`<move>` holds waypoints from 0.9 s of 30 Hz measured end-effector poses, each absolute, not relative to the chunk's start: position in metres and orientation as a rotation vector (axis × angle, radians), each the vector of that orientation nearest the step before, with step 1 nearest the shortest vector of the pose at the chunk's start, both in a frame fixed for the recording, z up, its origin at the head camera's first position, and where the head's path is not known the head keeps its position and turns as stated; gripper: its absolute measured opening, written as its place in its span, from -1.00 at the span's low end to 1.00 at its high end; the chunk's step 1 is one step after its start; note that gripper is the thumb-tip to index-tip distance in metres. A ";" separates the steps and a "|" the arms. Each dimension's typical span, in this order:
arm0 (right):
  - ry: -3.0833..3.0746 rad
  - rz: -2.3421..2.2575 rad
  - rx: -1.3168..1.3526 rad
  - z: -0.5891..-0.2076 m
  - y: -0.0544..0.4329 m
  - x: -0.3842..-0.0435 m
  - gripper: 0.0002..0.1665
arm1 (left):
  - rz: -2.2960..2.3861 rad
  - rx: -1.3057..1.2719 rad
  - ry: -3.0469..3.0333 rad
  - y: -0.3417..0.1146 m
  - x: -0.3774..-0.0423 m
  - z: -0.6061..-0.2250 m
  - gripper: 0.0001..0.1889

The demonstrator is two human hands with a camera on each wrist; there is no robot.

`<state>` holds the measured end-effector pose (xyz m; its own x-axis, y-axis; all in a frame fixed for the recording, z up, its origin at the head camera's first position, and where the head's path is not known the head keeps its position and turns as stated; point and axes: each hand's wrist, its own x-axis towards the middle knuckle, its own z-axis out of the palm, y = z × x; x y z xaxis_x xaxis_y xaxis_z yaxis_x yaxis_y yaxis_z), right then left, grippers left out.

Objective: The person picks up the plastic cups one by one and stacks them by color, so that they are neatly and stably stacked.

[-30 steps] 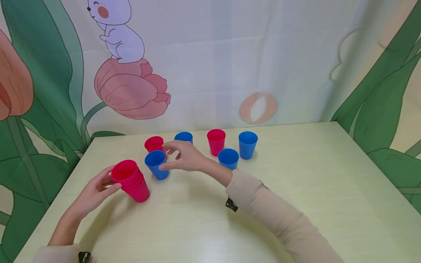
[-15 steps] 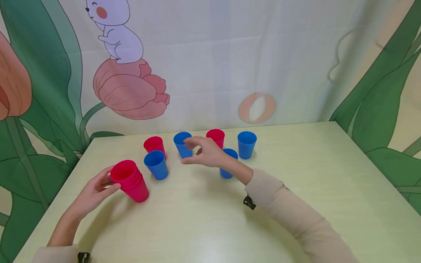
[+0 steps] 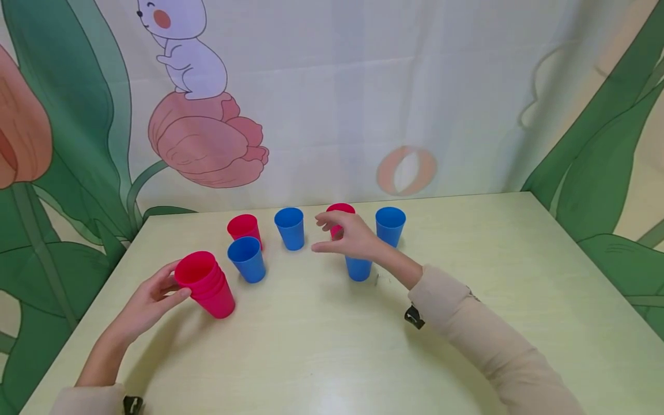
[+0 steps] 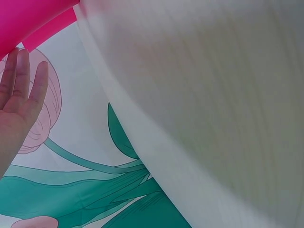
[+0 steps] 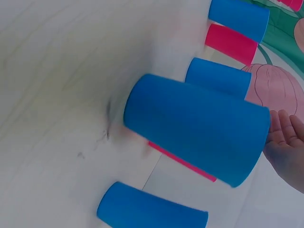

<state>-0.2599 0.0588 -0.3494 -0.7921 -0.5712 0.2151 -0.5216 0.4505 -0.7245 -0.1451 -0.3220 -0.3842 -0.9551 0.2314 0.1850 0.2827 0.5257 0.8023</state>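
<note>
My left grip [image 3: 155,300] curls round nested tapered red plastic cups [image 3: 210,288], likely steadying them; my right grip [image 3: 353,235], empty, loosely parted, hovers near a tapered blue plastic cup [image 3: 358,269].

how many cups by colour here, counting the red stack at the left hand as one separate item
Blue cups: 4
Single red cups: 2
Red stack at the left hand: 1
Total: 7, with the stack as one; how many cups are nested in it is hard to tell.
</note>
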 end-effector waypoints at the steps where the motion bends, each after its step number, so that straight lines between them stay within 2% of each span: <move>1: 2.629 -1.275 -0.979 -0.349 0.061 -0.261 -0.26 | -1.436 -0.457 -2.694 -0.322 -0.145 -0.384 -0.44; 14: 2.710 -1.311 -0.740 -0.349 0.083 -0.286 -0.18 | -1.429 -0.487 -2.667 -0.322 -0.145 -0.383 -0.45; 27: 2.758 -1.250 -0.597 -0.358 0.082 -0.312 -0.08 | -1.440 -0.484 -2.666 -0.323 -0.146 -0.384 -0.44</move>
<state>-0.3116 0.0822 -0.3583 -0.9236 -0.3679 0.1075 -0.3235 0.5976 -0.7337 -0.1461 -0.3227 -0.3844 -0.9477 0.2393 0.2113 0.3079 0.5105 0.8029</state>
